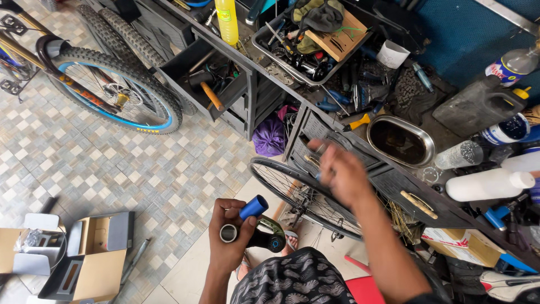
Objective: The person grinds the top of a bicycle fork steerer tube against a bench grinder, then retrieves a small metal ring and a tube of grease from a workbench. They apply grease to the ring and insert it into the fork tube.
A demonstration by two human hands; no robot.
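My left hand (228,239) grips a small tool with a blue cylindrical handle (253,207), a metal ring end (228,233) and a dark green body (271,231), held above my lap. My right hand (337,171) is raised and blurred in front of a black workbench drawer (315,132); something small and blue shows at its fingers, too blurred to name. A bare bicycle wheel (298,194) leans against the bench just below that hand.
A cluttered black workbench (360,121) holds a tool tray (306,39), a metal oval bowl (400,141), bottles and a dark jerrycan (478,104). A bicycle's rear wheel (112,90) stands at the upper left. Open cardboard boxes (79,256) lie on the tiled floor.
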